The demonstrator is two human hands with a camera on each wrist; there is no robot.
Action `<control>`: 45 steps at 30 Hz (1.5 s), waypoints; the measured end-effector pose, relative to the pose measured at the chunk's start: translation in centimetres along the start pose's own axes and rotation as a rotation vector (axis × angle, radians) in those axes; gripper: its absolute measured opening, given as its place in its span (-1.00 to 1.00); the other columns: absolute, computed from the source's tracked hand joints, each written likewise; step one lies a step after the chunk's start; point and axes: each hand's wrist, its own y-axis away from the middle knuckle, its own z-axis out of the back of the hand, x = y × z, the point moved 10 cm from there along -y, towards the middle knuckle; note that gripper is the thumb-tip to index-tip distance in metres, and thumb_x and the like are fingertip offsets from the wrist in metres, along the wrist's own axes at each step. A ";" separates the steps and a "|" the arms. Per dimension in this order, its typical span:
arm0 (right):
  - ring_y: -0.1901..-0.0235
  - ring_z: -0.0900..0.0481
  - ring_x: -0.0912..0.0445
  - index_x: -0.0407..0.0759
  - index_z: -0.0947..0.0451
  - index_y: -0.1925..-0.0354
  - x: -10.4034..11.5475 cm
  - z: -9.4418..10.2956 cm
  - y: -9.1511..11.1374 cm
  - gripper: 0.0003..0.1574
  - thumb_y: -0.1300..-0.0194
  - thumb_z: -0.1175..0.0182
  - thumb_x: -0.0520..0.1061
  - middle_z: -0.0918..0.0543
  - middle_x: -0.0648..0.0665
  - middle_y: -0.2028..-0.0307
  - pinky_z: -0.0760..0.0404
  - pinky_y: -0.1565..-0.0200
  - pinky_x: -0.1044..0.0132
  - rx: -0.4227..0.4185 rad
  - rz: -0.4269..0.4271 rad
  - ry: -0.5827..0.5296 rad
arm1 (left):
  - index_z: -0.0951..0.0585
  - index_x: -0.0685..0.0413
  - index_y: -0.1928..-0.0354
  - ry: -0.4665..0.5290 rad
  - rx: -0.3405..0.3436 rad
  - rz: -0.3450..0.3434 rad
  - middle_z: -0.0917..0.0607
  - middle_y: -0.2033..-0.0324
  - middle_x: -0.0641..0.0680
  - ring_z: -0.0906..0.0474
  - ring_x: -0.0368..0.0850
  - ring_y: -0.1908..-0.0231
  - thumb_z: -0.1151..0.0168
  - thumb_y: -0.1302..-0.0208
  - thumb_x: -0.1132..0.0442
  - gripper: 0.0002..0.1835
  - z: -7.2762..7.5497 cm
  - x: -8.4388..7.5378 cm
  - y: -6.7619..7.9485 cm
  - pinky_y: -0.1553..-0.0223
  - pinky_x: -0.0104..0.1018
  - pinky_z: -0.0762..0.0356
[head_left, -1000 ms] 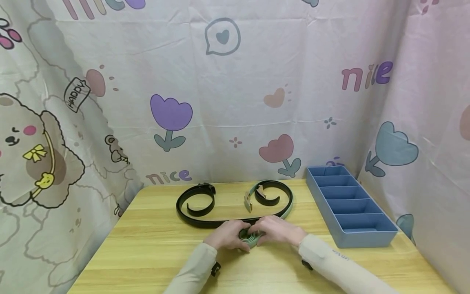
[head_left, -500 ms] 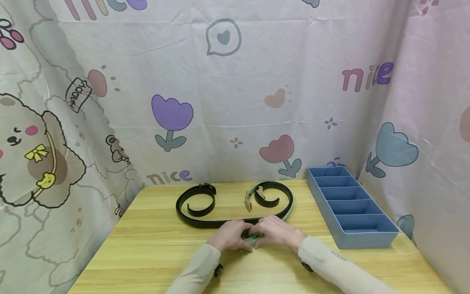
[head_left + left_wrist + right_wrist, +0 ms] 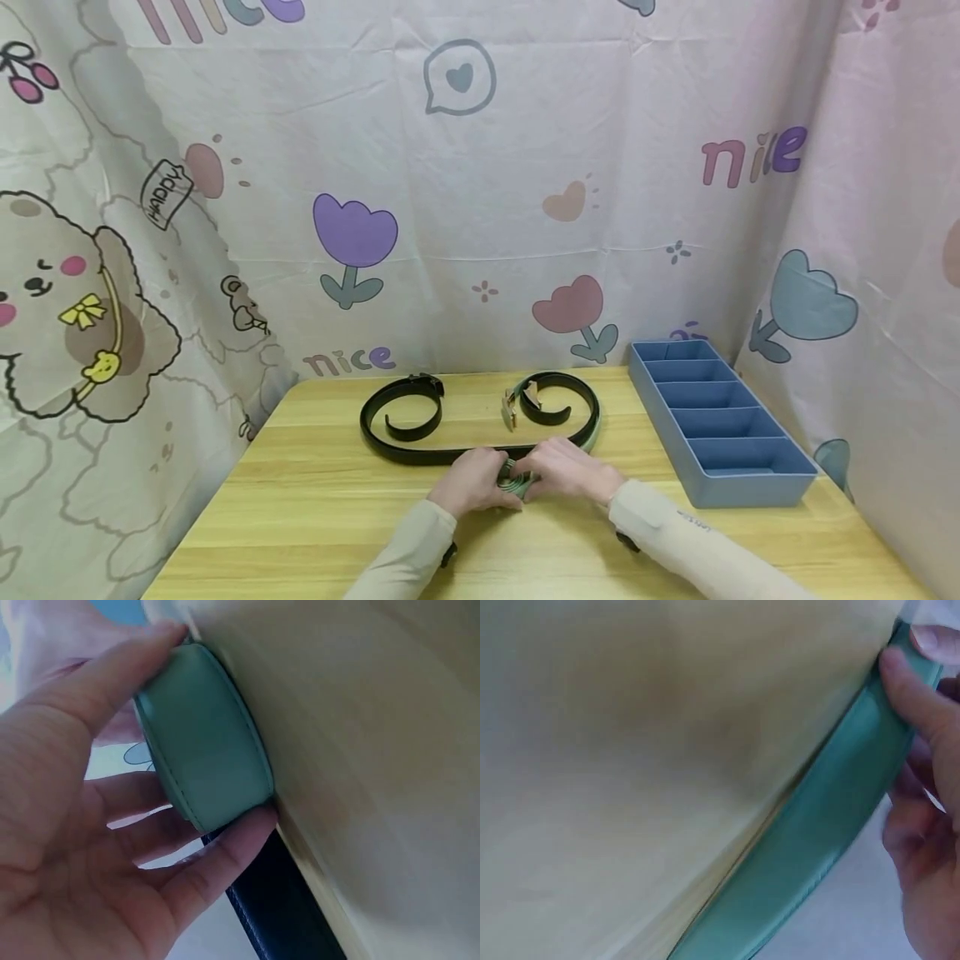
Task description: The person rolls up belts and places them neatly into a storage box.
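Observation:
A green belt is wound into a small coil [image 3: 514,487] standing on its edge near the middle of the table. My left hand [image 3: 472,482] grips the coil from the left, thumb and fingers round its smooth outer turn [image 3: 202,742]. My right hand [image 3: 566,468] holds it from the right, with the thumb against the outer face of the green strap [image 3: 810,810]. The strap's unrolled length runs off to the right and curves back along the outside of a black belt [image 3: 420,457]. Gold-coloured buckles [image 3: 509,412] lie inside that right-hand curve.
The black belt lies just behind my hands, curled at both ends, with a black buckle [image 3: 427,383] at the left curl. A blue divided box [image 3: 731,492] stands at the right of the wooden table [image 3: 300,517]. A printed curtain [image 3: 450,208] hangs behind.
Both hands stay at the coil while their fingers shift round it. The left hand has moved slightly right, toward the right hand. The black belt and box have not visibly moved.

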 end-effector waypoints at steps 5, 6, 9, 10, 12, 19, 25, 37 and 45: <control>0.49 -0.49 0.48 0.18 -0.68 0.17 -1.9 0.5 -0.2 -0.78 -0.29 -0.24 0.18 -0.67 0.28 0.43 -0.47 0.39 0.56 0.028 -0.127 -0.186 | -0.63 0.05 0.22 0.024 0.002 0.001 -0.60 0.47 -0.13 -0.39 -0.32 0.50 -0.57 0.15 -0.17 -0.44 0.0 -0.1 0.1 0.39 -0.41 -0.41; 0.51 -0.48 0.46 0.17 -0.68 0.19 -2.5 0.8 -0.4 -0.81 -0.33 -0.20 0.14 -0.65 0.27 0.46 -0.46 0.41 0.53 0.008 -0.155 -0.204 | -0.63 0.05 0.22 0.025 0.003 0.001 -0.61 0.47 -0.13 -0.40 -0.32 0.50 -0.57 0.16 -0.17 -0.44 0.1 -0.1 0.1 0.39 -0.41 -0.42; 0.52 -0.45 0.36 0.08 -0.68 0.15 -4.0 2.1 -1.2 -0.83 -0.40 -0.16 -0.02 -0.64 0.19 0.45 -0.44 0.45 0.44 -0.069 -0.215 -0.149 | -0.64 0.08 0.21 0.008 0.005 0.004 -0.63 0.45 -0.10 -0.43 -0.31 0.48 -0.57 0.16 -0.19 -0.41 0.1 0.0 0.0 0.38 -0.40 -0.44; 0.50 -0.46 0.31 0.05 -0.67 0.08 -4.5 2.3 -1.6 -0.81 -0.40 -0.16 -0.08 -0.65 0.15 0.42 -0.44 0.45 0.42 -0.078 -0.228 -0.103 | -0.64 0.09 0.20 -0.002 0.004 0.005 -0.63 0.44 -0.10 -0.44 -0.31 0.47 -0.57 0.16 -0.19 -0.40 0.1 0.0 0.0 0.36 -0.39 -0.45; 0.41 -0.50 0.24 0.02 -0.61 -0.09 -5.3 2.2 -2.4 -0.65 -0.36 -0.18 -0.21 -0.66 0.07 0.31 -0.47 0.41 0.37 -0.062 -0.248 -0.011 | -0.64 0.10 0.18 -0.018 0.008 0.003 -0.64 0.43 -0.09 -0.45 -0.30 0.46 -0.56 0.16 -0.21 -0.38 0.1 0.0 -0.1 0.34 -0.38 -0.48; 0.40 -0.65 0.08 -0.10 -0.66 0.00 -5.9 1.1 -4.7 -0.70 -0.30 -0.24 -0.27 -0.74 -0.09 0.32 -0.62 0.34 0.21 0.026 -0.193 0.070 | -0.65 0.09 0.18 -0.009 0.008 0.006 -0.63 0.44 -0.11 -0.45 -0.30 0.45 -0.57 0.19 -0.21 -0.37 0.0 -0.1 0.1 0.31 -0.38 -0.49; 0.32 -0.69 0.02 -0.10 -0.61 -0.08 -7.5 0.2 -5.3 -0.62 -0.31 -0.21 -0.28 -0.75 -0.12 0.15 -0.65 0.26 0.14 0.088 -0.299 0.052 | -0.65 0.15 0.03 -0.027 0.005 0.011 -0.73 0.26 -0.02 -0.59 -0.21 0.29 -0.57 0.20 -0.22 -0.25 0.1 -0.2 0.2 0.15 -0.33 -0.56; 0.10 -0.68 0.03 -0.03 -0.66 -0.05 -8.8 -0.3 -6.7 -0.64 -0.36 -0.14 -0.29 -0.74 -0.05 0.09 -0.61 -0.02 0.09 0.158 -0.365 -0.024 | -0.65 0.14 -0.02 -0.024 0.006 0.014 -0.73 0.22 -0.01 -0.60 -0.19 0.25 -0.56 0.18 -0.22 -0.23 0.1 0.0 0.1 0.14 -0.31 -0.56; 0.28 -0.67 0.03 -0.05 -0.66 0.13 -8.7 0.3 -7.5 -0.83 -0.36 -0.18 -0.23 -0.72 -0.03 0.28 -0.61 0.10 0.10 0.123 -0.313 0.114 | -0.65 0.13 0.02 -0.012 -0.001 0.017 -0.71 0.30 -0.05 -0.55 -0.24 0.33 -0.58 0.22 -0.21 -0.25 0.2 -0.1 0.2 0.18 -0.34 -0.55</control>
